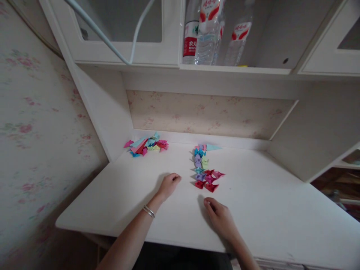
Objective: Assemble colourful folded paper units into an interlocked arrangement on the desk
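My left hand (pixel 169 185) rests on the white desk (pixel 270 210) with its fingers curled under, and a silver bracelet (pixel 149 211) circles the wrist. My right hand (pixel 219 218) lies nearer the front edge, fingers curled down on the desktop. Neither hand shows anything in it. Just beyond both hands runs a line of small folded paper pieces (pixel 204 167) in red, purple, green and blue, the red ones closest to my fingers. A second heap of folded coloured papers (pixel 146 146) sits at the back left corner of the desk.
A white hutch shelf (pixel 236 69) hangs over the desk and holds clear water bottles (pixel 208 32) with red labels. A white cable (pixel 104 36) crosses the left cabinet door. Floral wallpaper (pixel 33 123) covers the wall on the left.
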The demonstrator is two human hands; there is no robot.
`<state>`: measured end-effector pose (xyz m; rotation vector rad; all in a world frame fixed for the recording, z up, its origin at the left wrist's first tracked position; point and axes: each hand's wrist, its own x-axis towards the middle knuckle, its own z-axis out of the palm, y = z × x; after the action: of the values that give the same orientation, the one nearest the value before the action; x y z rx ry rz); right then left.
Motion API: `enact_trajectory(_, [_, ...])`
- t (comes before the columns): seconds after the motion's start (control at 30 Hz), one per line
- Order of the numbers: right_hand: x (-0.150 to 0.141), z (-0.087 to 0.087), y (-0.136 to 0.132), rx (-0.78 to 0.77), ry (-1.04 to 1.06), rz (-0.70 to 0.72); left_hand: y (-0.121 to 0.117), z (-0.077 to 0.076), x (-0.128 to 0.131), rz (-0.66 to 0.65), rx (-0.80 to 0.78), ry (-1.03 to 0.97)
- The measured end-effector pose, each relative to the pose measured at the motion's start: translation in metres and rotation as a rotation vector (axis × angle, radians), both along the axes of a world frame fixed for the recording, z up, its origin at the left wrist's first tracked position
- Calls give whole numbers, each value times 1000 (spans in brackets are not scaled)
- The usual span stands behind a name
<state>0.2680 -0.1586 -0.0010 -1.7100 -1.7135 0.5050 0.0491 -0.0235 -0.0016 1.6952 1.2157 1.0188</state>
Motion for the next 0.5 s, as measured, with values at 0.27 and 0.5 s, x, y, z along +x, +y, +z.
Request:
enact_trajectory(0.27, [0,-5,1,55,-71,29,0,-5,1,-8,11,52])
enact_trajectory(0.5, [2,-6,3,2,-64,62,83,33,-69,231,197,513])
